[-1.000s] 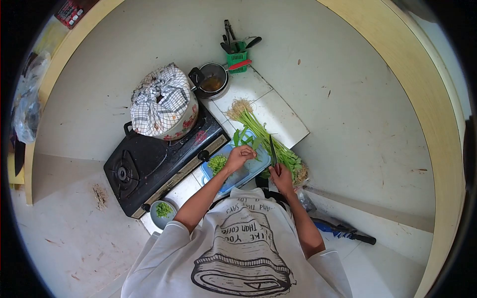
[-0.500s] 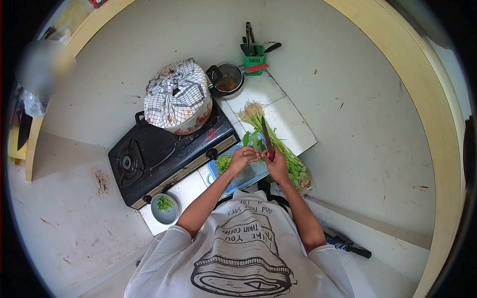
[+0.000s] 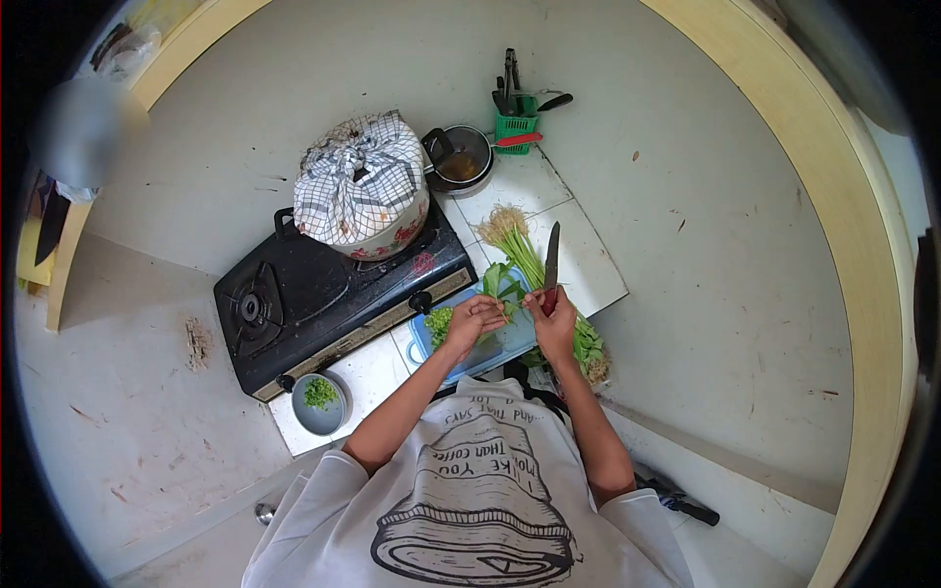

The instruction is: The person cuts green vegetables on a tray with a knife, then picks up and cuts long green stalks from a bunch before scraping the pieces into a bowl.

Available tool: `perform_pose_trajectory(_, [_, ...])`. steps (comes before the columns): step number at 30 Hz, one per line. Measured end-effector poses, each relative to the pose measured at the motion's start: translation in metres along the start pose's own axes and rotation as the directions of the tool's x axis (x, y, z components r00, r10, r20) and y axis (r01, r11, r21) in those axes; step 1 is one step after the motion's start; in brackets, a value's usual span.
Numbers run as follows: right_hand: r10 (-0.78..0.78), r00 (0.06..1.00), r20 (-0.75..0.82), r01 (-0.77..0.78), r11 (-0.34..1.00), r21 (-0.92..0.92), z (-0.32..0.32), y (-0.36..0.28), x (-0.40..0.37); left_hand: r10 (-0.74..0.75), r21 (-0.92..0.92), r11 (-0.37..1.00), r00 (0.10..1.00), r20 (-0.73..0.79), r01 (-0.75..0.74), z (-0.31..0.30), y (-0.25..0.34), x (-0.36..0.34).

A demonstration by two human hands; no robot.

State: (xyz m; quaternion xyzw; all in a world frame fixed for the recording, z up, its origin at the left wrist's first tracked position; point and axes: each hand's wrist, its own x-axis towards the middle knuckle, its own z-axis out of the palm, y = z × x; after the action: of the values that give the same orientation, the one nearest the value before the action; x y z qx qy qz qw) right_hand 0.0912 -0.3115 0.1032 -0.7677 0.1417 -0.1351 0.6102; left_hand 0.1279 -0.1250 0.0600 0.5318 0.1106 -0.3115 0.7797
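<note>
My left hand [image 3: 475, 320] is closed on a leafy green sprig [image 3: 502, 284], its leaves rising above my fingers. In my right hand [image 3: 556, 325] is a knife [image 3: 552, 257], gripped by its reddish handle with the dark blade pointing up and away from me. Both hands are over a blue cutting board [image 3: 498, 351]. Chopped greens [image 3: 437, 324] lie on the board's left side, by my left wrist. A bundle of long-stemmed greens with roots [image 3: 524, 247] lies behind and to the right of the board, partly hidden by my right hand.
A black gas stove [image 3: 333, 294] stands at left, bearing a large pot [image 3: 377, 240] tied in checked cloth. A small pan [image 3: 461, 162] and a green utensil basket [image 3: 516, 133] are at the back. A bowl of chopped greens [image 3: 320, 402] sits front left. Walls enclose the corner.
My hands have moved slightly apart. The knife has shifted right and leans to the right, away from the sprig. The whole view has shifted a little.
</note>
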Motion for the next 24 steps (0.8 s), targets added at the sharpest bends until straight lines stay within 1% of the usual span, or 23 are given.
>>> perform_pose_trajectory(2, [-0.025,0.999,-0.032,0.027,0.998,0.059,0.004,0.0,-0.002,-0.014,-0.008,1.0,0.999,-0.032,0.014,0.004,0.001,-0.003])
perform_pose_trajectory(5, [-0.071,0.996,-0.053,0.072,0.997,0.017,0.003,-0.013,-0.006,-0.021,-0.042,0.999,0.998,-0.066,0.018,0.008,0.001,-0.009])
perform_pose_trajectory(7, [-0.07,0.996,-0.051,0.071,0.997,0.004,0.003,-0.021,-0.01,-0.024,-0.064,0.998,0.997,-0.075,0.019,0.013,0.0,-0.016])
perform_pose_trajectory(10, [-0.095,0.995,-0.043,0.093,0.995,-0.047,0.001,-0.011,-0.012,0.006,-0.017,1.0,0.994,-0.107,-0.008,0.014,-0.006,-0.021])
perform_pose_trajectory(11, [-0.108,0.993,-0.038,0.105,0.992,-0.067,0.002,-0.006,-0.012,-0.019,-0.069,0.998,0.995,-0.098,0.012,0.014,-0.008,-0.022])
perform_pose_trajectory(13, [-0.101,0.992,-0.074,0.101,0.995,0.003,0.007,0.0,-0.016,-0.068,-0.175,0.983,0.994,-0.079,0.054,0.014,-0.012,-0.025])
perform_pose_trajectory(14, [-0.096,0.991,-0.091,0.1,0.994,0.036,0.008,0.003,-0.018,-0.055,-0.16,0.986,0.995,-0.086,0.041,0.013,-0.015,-0.026])
perform_pose_trajectory(16, [-0.101,0.992,-0.072,0.099,0.994,-0.035,0.004,-0.006,-0.023,-0.031,-0.132,0.991,0.994,-0.101,0.017,0.015,-0.017,-0.029])
perform_pose_trajectory(19, [-0.086,0.995,-0.042,0.082,0.991,-0.104,0.0,-0.016,-0.029,-0.101,-0.198,0.978,0.985,-0.137,0.073,0.021,-0.013,-0.037])
perform_pose_trajectory(20, [-0.078,0.996,-0.033,0.074,0.99,-0.121,-0.001,-0.017,-0.031,-0.122,-0.23,0.969,0.985,-0.12,0.092,0.024,-0.011,-0.041])
perform_pose_trajectory(23, [-0.095,0.994,-0.047,0.093,0.995,-0.035,0.004,-0.006,-0.04,-0.168,-0.304,0.943,0.982,-0.083,0.135,0.027,-0.01,-0.048])
perform_pose_trajectory(24, [-0.082,0.996,-0.016,0.081,0.996,-0.047,0.005,-0.007,-0.042,-0.177,-0.316,0.938,0.981,-0.082,0.143,0.028,-0.013,-0.048])
